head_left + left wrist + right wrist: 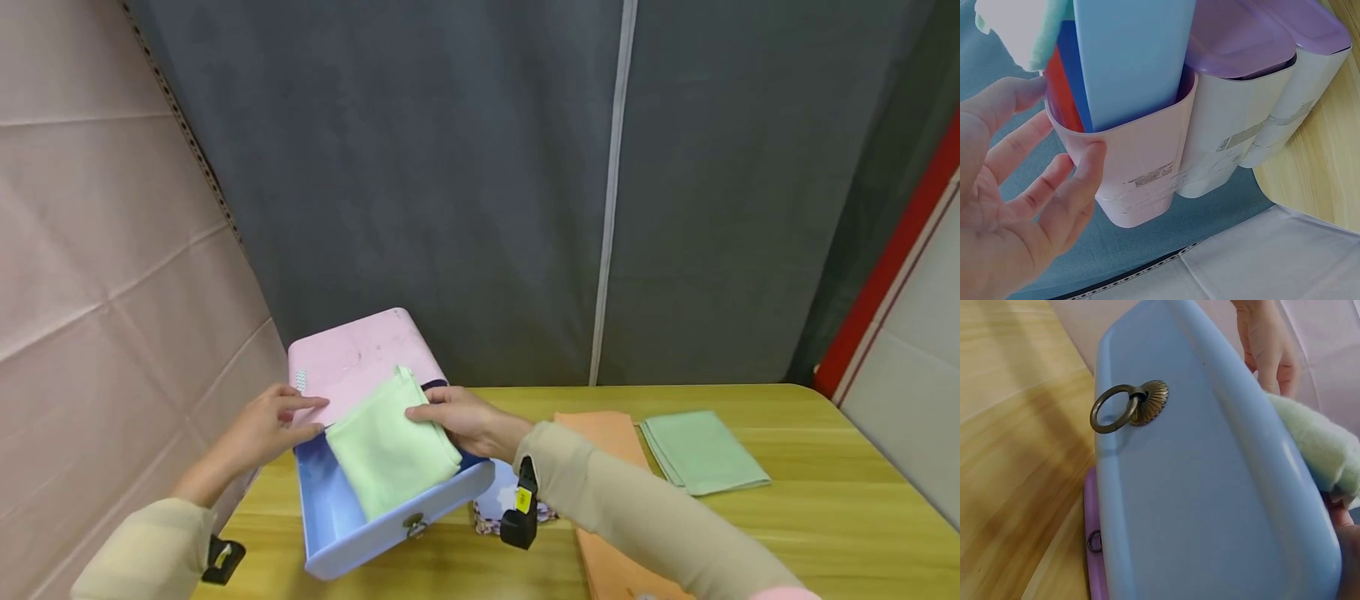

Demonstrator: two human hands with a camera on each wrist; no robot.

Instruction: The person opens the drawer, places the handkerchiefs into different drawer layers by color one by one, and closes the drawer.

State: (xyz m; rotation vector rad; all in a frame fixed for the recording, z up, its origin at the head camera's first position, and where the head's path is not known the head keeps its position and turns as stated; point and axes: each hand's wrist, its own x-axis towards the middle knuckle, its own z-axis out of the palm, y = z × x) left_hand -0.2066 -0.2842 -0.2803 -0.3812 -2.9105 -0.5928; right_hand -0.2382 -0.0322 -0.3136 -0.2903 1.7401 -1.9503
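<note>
A small chest with a pink top [360, 354] stands at the left of the table. Its light blue drawer [324, 487] is pulled out toward me, with a brass ring pull [1149, 402] on the front. Over the drawer my right hand [468, 419] holds a folded pale green cloth [393, 454] by its right side, thumb on top. The cloth slants down into the drawer opening. My left hand [268, 423] is at the chest's left edge, fingers spread, the fingertips close to the cloth's left corner. In the left wrist view, red and dark blue surfaces [1072, 69] show inside the opening.
Purple drawers [1241, 40] in white casings sit below in the chest. Right of it lie a blue patterned item [495, 496], partly hidden by my arm, an orange cloth [600, 429] and a folded green cloth [703, 452]. A grey curtain [450, 192] hangs behind.
</note>
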